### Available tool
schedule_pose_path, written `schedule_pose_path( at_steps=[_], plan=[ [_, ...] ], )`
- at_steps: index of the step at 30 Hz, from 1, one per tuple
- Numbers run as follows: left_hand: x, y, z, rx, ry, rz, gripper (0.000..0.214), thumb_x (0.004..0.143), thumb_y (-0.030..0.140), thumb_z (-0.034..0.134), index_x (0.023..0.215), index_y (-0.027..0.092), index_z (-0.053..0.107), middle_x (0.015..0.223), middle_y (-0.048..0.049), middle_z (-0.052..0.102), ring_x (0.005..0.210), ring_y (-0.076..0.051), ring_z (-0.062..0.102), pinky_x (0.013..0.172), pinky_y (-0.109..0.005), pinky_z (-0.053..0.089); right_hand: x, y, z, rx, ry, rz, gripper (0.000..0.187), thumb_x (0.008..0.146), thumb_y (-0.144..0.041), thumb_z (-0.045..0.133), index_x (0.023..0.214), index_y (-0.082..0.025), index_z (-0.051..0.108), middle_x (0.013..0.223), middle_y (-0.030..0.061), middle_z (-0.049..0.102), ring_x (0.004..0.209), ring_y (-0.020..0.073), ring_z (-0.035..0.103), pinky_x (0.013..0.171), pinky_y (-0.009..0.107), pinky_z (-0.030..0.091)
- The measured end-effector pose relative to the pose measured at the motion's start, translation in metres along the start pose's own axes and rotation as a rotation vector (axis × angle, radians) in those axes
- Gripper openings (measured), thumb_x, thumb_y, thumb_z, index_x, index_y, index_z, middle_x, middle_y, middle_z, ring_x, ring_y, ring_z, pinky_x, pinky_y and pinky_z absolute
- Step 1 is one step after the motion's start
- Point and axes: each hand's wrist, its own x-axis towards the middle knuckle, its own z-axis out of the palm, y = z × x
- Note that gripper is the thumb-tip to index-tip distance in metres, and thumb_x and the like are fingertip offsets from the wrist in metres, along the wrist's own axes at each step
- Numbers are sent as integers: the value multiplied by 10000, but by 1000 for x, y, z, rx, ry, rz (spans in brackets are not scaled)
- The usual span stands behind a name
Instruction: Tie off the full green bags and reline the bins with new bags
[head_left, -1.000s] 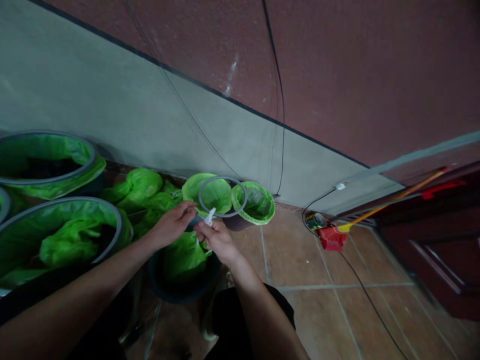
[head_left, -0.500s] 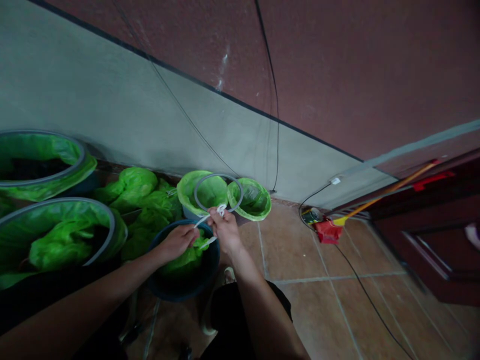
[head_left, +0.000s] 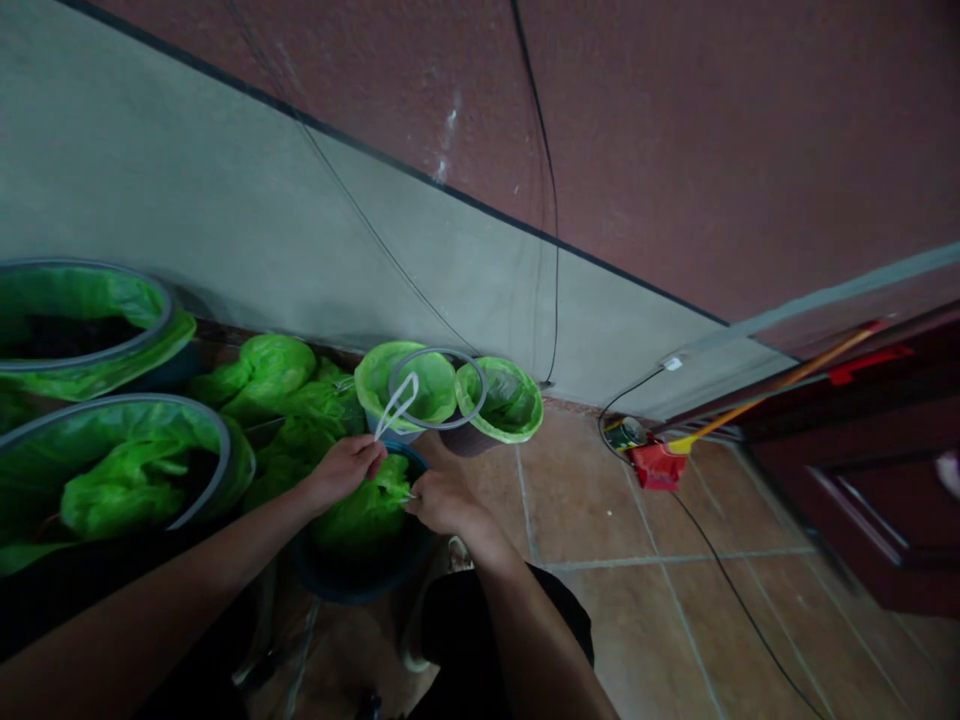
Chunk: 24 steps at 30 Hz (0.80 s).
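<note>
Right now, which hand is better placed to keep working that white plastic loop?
Probably the left hand: the white plastic loop appears to rise straight from its grip. The right hand sits lower and farther from the loop, against the green bag lining the dark bucket.

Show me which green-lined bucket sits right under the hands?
The dark-rimmed bucket below the left hand and right hand; the other green-lined buckets stand off toward the wall.

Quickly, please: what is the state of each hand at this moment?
Left hand: closed, holding a white plastic loop.
Right hand: closed at the green plastic bag; what it pinches cannot be told.
</note>
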Motion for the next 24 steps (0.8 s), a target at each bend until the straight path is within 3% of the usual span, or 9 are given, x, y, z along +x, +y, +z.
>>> schedule_pose_path(
  at_steps=[4,8,10,14,18,21,24],
  plan=[
    [0,-1,3,-53,-148,43,369,820,505,471,751,187,644,540,26,543,538,-140,480,558,-260,375,0,1,-12,451,-73,-246,286,958,-347,529,778,-194,689,623,-37,562,574,100,497,575,232,359],
    [0,2,2,-44,-164,65,414,852,518,456,842,168,677,520,38,507,523,-131,455,543,-248,348,10,8,-11,397,52,-99,249,928,-247,556,695,-178,610,583,-54,507,541,81,446,545,215,309],
    [1,2,1,-34,-168,55,417,858,510,446,874,162,674,501,45,487,504,-130,444,536,-249,344,11,10,-10,406,18,-128,279,947,-253,540,682,-179,585,590,-51,525,549,80,454,558,211,320],
    [0,1,1,41,-254,108,383,894,490,417,749,186,600,515,40,481,504,-127,450,543,-249,361,4,8,-15,441,18,-210,328,984,-288,502,685,-174,574,632,-36,584,573,78,476,581,205,338],
    [-6,5,0,171,-375,233,350,919,401,401,796,189,651,654,5,605,637,-148,549,654,-252,427,4,9,-16,431,25,-262,332,969,-315,543,680,-165,605,629,-35,603,583,77,480,584,205,331],
    [-12,10,1,220,-466,275,313,884,321,434,876,204,724,748,-7,672,715,-164,589,706,-254,434,11,13,-10,493,69,-210,362,928,-392,606,649,-162,616,561,-46,564,536,74,447,549,211,313],
    [-18,14,3,222,-490,288,244,835,311,514,831,218,740,728,-1,670,685,-168,585,675,-252,417,14,10,-5,668,116,-120,398,852,-471,683,615,-159,613,534,-39,568,503,71,450,517,208,318]
  ],
)
